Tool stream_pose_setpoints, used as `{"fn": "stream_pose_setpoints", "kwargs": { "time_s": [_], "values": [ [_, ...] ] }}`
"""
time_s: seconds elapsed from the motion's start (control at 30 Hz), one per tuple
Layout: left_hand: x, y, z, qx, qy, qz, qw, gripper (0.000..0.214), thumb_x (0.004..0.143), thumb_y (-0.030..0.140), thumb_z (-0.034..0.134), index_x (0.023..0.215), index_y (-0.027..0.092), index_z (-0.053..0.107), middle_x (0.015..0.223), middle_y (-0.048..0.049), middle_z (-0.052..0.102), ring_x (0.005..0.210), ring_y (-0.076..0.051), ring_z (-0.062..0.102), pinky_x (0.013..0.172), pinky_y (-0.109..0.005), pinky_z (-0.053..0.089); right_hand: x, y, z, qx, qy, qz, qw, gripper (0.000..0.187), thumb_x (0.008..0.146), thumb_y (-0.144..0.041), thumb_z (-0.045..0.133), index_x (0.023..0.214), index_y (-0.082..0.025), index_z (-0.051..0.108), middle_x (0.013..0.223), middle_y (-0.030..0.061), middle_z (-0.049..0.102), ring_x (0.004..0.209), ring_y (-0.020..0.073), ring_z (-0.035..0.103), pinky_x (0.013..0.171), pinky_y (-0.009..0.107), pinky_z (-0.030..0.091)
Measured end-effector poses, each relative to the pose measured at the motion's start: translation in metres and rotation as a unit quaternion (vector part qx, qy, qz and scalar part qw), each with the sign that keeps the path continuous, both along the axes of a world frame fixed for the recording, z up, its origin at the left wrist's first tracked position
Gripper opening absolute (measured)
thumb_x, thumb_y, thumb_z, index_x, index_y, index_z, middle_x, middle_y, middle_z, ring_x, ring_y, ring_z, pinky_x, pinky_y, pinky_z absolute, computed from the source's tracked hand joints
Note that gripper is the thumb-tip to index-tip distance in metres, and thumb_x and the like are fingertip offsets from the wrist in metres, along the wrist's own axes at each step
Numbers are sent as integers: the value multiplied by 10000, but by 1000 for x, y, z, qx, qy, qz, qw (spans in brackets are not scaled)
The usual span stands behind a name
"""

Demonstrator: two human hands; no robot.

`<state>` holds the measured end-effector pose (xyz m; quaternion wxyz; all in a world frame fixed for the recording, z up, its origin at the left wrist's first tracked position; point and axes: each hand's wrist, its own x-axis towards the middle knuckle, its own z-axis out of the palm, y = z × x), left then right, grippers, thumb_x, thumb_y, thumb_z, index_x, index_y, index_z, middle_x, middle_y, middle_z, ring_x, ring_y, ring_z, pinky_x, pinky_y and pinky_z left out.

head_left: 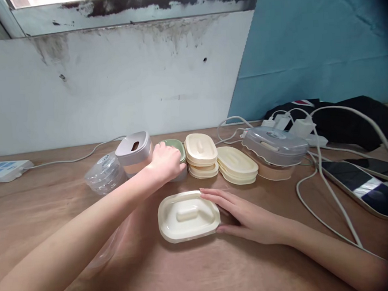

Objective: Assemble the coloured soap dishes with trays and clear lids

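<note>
A cream plastic lid (187, 215) with rounded corners and a raised oval in its middle lies in front of me. My right hand (248, 217) holds the lid's right end, fingers along the far edge and thumb at the near corner. Farther off, my left hand (167, 161) is closed, knuckles up, against a green-topped container (176, 146). Its fingertips are hidden, so what they hold cannot be made out. Beside it on the right, several cream lids (201, 149) are stacked, with a second stack of pale yellow lids (237, 162) next to them.
Left of my left hand are a grey-lidded box (132, 147) and clear plastic lids (104, 171). To the right stands a box with a translucent lid (275, 144). White cables (330, 189) loop near phones (369, 186). A power strip (6, 171) lies far left.
</note>
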<state>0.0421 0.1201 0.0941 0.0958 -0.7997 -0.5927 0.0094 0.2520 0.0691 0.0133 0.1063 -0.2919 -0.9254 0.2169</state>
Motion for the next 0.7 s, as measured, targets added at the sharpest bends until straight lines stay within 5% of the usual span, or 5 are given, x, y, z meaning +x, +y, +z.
{"fn": "stream_pose_setpoints", "kwargs": {
  "time_s": [0.13,0.3,0.4,0.53,0.7],
  "values": [
    [4,7,3,-5,-4,3,1000,347,799,392,545,900,73,638,879,-180,659,957,-350,555,721,-361,444,1,-1,0,-2,11,-2,1000,646,847,-462,510,1384,-195,273,1436,130,306,1295,247,319,1041,400,324],
    [2,10,3,-16,-39,4,999,286,809,362,505,762,114,640,748,-120,662,702,-252,624,575,-292,458,2,0,-1,-3,19,4,1000,647,849,-454,511,1391,-204,263,1439,128,300,1297,253,316,1043,403,321],
    [0,5,5,33,-74,11,997,323,851,353,440,914,90,616,883,-143,650,865,-280,600,673,-329,476,2,-1,0,-5,21,4,1000,646,845,-441,524,1389,-207,266,1441,125,298,1297,256,316,1046,411,317],
    [-16,-31,0,106,-136,-23,985,467,886,348,423,1266,78,400,1135,-134,555,1105,-262,461,889,-359,421,2,-1,0,-10,19,1,1000,664,841,-441,531,1390,-188,256,1433,129,310,1298,247,316,1050,402,316],
    [-49,-98,-50,142,-303,-164,928,455,885,139,358,1336,159,296,1192,-129,456,1114,-273,380,927,-430,376,1,1,0,-15,20,-5,1000,713,831,-457,541,1397,-157,227,1426,136,326,1296,240,317,1056,397,311]
  ]
}}
